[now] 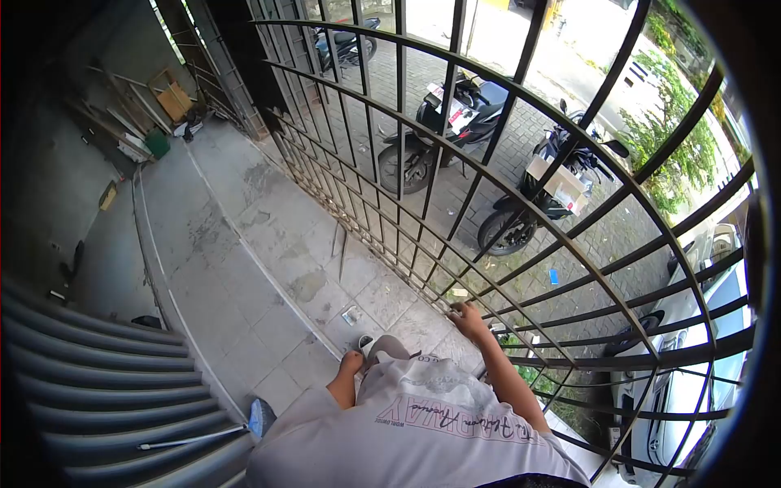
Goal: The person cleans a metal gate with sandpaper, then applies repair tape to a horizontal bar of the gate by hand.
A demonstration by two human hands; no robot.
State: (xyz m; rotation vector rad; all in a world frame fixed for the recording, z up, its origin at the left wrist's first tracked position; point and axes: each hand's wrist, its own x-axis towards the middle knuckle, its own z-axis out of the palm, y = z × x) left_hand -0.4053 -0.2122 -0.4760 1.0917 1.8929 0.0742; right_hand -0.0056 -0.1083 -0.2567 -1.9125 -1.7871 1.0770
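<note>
My right hand [467, 320] reaches down to the foot of a dark metal grille [399, 215], its fingers bent against the lowest bars. Whether they grip a bar or something small is hidden. Close by my knee, my left hand [352, 363] is closed; anything inside it cannot be made out. Just ahead of that hand, a small dark and white item [365, 342], perhaps the tip of a shoe, shows beside my leg. A small packet-like piece [351, 315] lies on the tiled floor [277, 252]. My printed shirt [423, 407] fills the lower middle.
Behind the bars stand several motorcycles [455, 114] and a white car [700, 390]. A ribbed metal shutter [122, 390] rises at the lower left, with a long-handled blue brush [257, 419] against it. Boards [173, 102] and a green bin [157, 143] stand at the far wall.
</note>
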